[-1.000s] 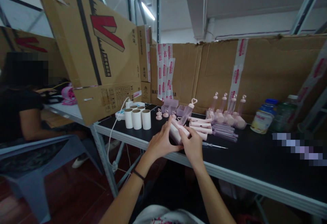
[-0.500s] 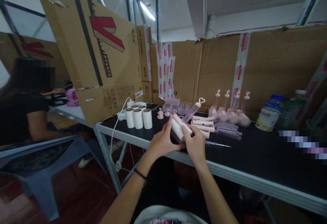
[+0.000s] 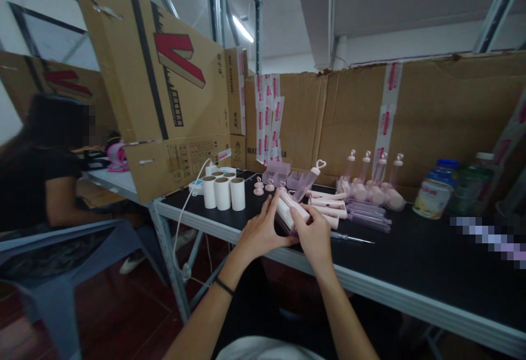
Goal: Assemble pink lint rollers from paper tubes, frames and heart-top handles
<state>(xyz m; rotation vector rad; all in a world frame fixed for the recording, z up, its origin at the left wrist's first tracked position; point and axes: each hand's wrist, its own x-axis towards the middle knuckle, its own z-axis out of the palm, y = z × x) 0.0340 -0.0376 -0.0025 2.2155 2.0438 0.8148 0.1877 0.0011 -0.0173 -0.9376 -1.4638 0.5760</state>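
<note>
On the table (image 3: pixel 415 269), rolls (image 3: pixel 223 194) stand left of the held case (image 3: pixel 293 204), bottles (image 3: pixel 435 191) right.

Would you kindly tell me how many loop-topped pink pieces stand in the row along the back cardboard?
4: the leftmost piece, the second piece, the third piece, the rightmost piece, nearest the blue-capped jar. Others may be hidden.

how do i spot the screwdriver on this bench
On the black tabletop, look just right of the right hand. The screwdriver lies flat there, its tip pointing right. Unlike the purple plastic pieces behind it, it ends in a thin metal shaft.
</note>
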